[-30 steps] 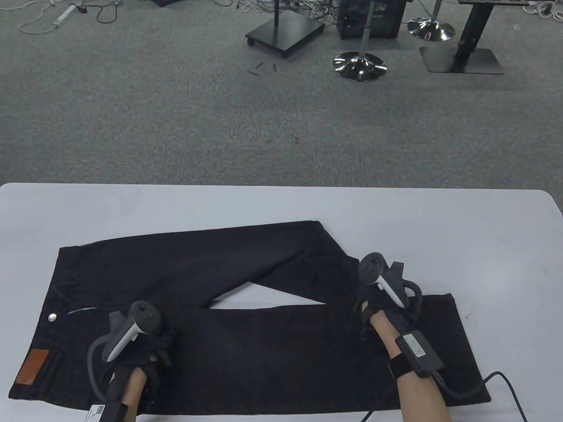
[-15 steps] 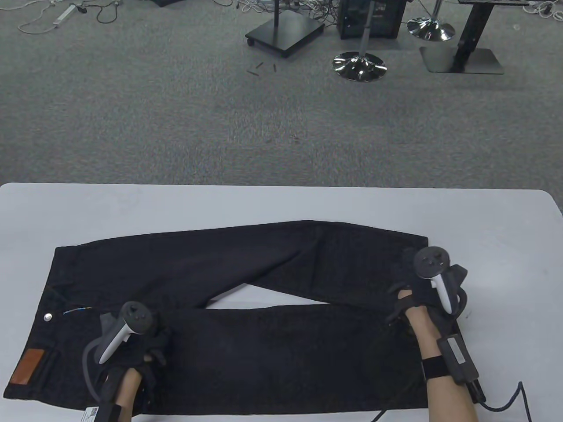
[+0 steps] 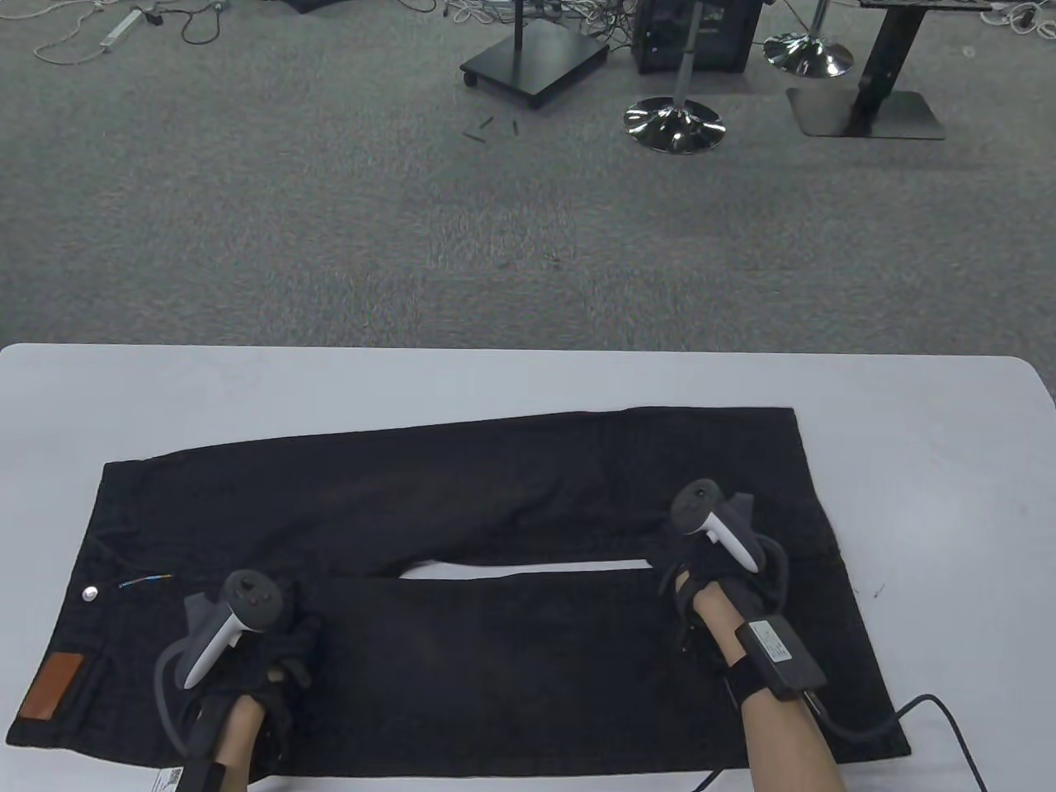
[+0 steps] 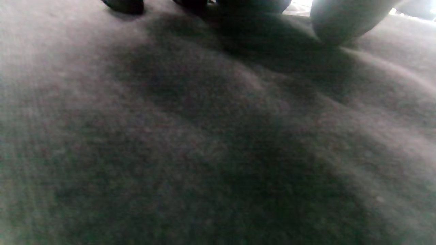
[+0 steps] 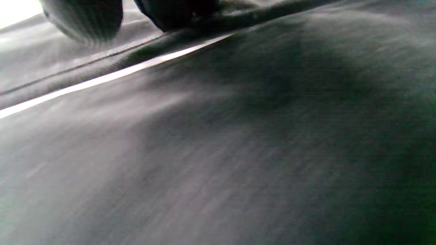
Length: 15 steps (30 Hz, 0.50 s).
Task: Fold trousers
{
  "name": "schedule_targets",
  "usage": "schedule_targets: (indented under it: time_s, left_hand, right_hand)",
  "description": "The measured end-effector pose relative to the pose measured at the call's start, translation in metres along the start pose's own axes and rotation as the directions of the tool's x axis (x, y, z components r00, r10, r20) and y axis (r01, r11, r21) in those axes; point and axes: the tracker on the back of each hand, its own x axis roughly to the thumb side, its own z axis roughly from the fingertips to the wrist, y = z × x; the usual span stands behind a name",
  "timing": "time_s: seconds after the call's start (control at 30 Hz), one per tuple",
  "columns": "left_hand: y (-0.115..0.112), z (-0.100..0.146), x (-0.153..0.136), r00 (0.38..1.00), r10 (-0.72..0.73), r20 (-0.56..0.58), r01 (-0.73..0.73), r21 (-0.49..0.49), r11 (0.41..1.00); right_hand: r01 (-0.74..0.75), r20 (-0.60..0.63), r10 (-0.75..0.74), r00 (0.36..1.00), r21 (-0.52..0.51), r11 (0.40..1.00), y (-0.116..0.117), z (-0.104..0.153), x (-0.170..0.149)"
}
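Note:
Black trousers [image 3: 495,660] lie flat on the white table [image 3: 495,379], waist at the left, both legs running right. A thin strip of table [image 3: 528,568] shows between the legs. My left hand [image 3: 280,643] rests on the near leg close to the crotch; its fingertips [image 4: 340,20] touch the cloth [image 4: 204,136]. My right hand [image 3: 701,569] presses on the legs at the right end of the gap; its fingertips [image 5: 85,17] lie on the far leg's seam, above the near leg [image 5: 238,153]. Neither hand bunches any cloth.
A brown leather patch [image 3: 51,686] and a metal button [image 3: 90,591] mark the waistband at the left. The near hem reaches close to the table's front edge. Cables [image 3: 940,709] trail from my right wrist. Beyond the table lie carpet and stand bases [image 3: 675,124].
My right hand swept the folded far leg out to the right, then came back left. The far leg now lies straight beside the near leg. My left hand has barely moved.

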Motion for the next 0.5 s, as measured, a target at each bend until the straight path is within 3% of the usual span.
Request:
schedule_targets:
  time_s: [0.07,0.13,0.2,0.3,0.4,0.5]
  left_hand:
    - [0.000,0.000,0.002,1.000,0.013,0.024,-0.012,-0.006,1.000]
    - [0.000,0.002,0.005,1.000,0.009,0.030,-0.008,-0.012,1.000]
    - [0.002,0.008,0.010,0.999,-0.007,0.045,0.007,-0.005,1.000]
    - [0.002,0.019,0.022,0.997,0.016,0.076,-0.012,-0.044,0.999]
    - [-0.005,0.024,0.036,0.997,-0.034,0.072,0.042,-0.120,0.992]
    - [-0.014,0.010,0.039,0.995,-0.092,0.042,0.098,-0.168,0.981]
  right_hand:
    - [0.071,-0.050,-0.068,0.996,0.060,0.996,-0.006,-0.004,-0.013]
    - [0.027,-0.054,-0.024,0.998,0.064,0.998,-0.007,0.000,-0.012]
    - [-0.070,0.015,0.069,0.998,0.116,0.991,-0.001,0.009,-0.008]
    - [-0.115,0.113,0.092,0.989,0.223,0.968,0.012,0.021,0.000]
    - [-0.276,0.128,0.255,0.959,0.193,0.942,0.024,0.025,0.005]
    - [-0.169,0.119,0.153,0.981,0.135,0.976,0.023,0.021,0.001]
